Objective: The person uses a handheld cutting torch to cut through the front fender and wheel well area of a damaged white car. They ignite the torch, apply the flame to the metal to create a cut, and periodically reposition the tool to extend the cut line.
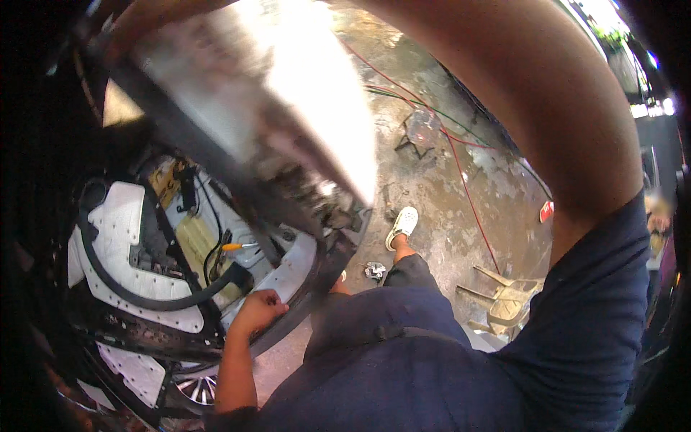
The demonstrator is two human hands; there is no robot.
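My left hand (259,311) is at the pale metal edge (291,270) of an opened vehicle body, its fingers curled together. Something small and dark shows at the fingertips, too small to name. My right arm (533,93) is raised and arches over the top of the view; its hand cannot be seen. Under that arm rises a large glossy panel (237,86), smeared and washed out by glare. A screwdriver with an orange handle (232,247) lies inside the body, near a black cable and a yellowish pad (193,241).
White perforated panels (115,216) and a curved black strip (137,295) line the body at left. A spoked wheel (198,389) shows below. Red and green hoses (461,176) cross the wet floor. A plastic chair (507,299) stands at right, and a small metal part (375,271) lies by my feet.
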